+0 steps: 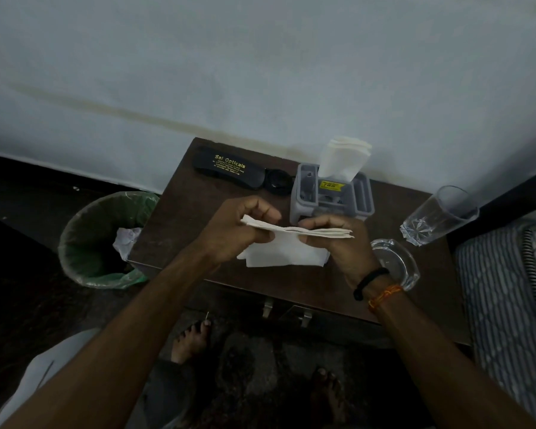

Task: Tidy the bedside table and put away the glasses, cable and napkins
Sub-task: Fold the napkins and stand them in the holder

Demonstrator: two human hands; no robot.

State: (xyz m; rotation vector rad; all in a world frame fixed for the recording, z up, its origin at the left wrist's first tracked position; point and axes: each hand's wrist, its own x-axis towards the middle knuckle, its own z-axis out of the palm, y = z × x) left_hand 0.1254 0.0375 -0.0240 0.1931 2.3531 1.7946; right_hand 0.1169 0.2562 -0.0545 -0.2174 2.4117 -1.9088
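Judging by the layout, the tidying is partly done: soft white napkins [342, 161] already stand in the grey plastic holder [331, 196], while a thin folded stack [297, 232] is pinched over the dark wooden table [174, 218] by left hand [232, 230] and right hand [338, 243]; loose sheets [285, 257] remain beneath.

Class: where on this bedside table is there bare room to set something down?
Bare table lies between glasses case and left hand; another patch between organizer and tumbler. Crowded: napkins, right hand, ashtray.
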